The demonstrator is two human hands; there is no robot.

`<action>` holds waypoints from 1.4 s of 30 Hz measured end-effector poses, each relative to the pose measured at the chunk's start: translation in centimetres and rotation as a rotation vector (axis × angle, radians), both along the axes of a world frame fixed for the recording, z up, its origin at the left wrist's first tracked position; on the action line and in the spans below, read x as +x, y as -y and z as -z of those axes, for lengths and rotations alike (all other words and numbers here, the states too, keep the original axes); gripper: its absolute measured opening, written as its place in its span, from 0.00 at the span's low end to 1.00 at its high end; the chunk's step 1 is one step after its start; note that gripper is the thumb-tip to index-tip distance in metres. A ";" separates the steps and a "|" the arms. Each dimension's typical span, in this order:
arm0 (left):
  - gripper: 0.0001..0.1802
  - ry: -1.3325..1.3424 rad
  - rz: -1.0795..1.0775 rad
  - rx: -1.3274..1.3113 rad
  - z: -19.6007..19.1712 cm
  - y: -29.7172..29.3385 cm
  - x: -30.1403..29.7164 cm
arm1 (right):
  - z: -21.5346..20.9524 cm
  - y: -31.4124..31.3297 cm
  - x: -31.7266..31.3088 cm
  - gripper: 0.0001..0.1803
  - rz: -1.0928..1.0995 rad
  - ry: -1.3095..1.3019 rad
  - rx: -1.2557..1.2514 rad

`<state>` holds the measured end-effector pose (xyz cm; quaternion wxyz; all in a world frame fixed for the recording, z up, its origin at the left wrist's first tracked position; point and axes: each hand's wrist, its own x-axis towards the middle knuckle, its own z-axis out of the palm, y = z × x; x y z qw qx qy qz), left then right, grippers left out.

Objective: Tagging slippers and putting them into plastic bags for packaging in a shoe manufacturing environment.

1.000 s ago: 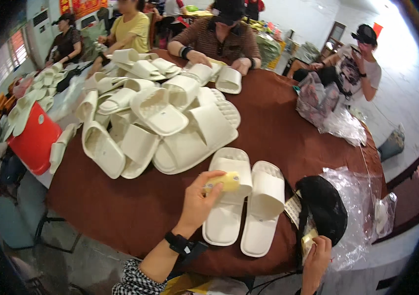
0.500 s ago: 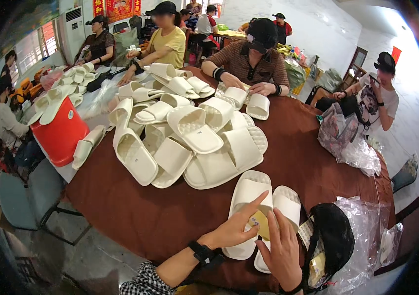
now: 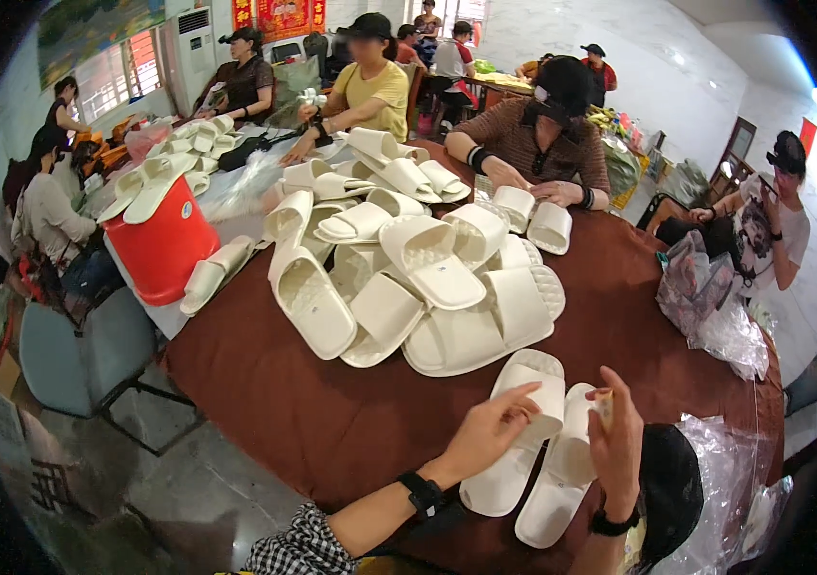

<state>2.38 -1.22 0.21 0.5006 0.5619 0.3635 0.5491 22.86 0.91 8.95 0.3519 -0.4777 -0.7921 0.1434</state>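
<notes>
A pair of cream slippers lies side by side before me, the left slipper (image 3: 498, 482) and the right slipper (image 3: 552, 500), toe openings pointing away. My left hand (image 3: 493, 429) is over the left slipper's strap, its fingers loosely bent and apart, with nothing visible in them. Beside the right slipper my right hand (image 3: 619, 436) is raised, thumb and fingers curled together. A sliver of yellow paper (image 3: 606, 410) shows between those fingers; most of it is hidden.
A heap of cream slippers (image 3: 428, 259) covers the middle of the brown-clothed table (image 3: 265, 383). A black mesh bag (image 3: 669, 489) and clear plastic bags (image 3: 725, 479) lie right of my hand. A person (image 3: 533, 144) handles slippers opposite. A red bucket (image 3: 164, 249) stands left.
The view has shifted, so the scene sits further right. My hands have moved apart; the yellow paper, earlier shown flat between them, now shows only as a sliver at my right hand.
</notes>
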 end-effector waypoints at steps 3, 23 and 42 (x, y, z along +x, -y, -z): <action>0.17 -0.025 -0.335 -0.004 1.0 -0.6 -0.6 | 1.1 -1.8 0.7 0.28 0.126 -0.047 0.029; 0.24 -0.457 -0.307 0.125 2.5 -1.2 -1.9 | 3.5 -1.7 4.3 0.16 0.067 -0.150 -0.353; 0.38 -0.584 -0.078 0.001 0.2 0.1 -1.7 | 5.0 -2.4 5.2 0.12 0.276 -0.292 -0.113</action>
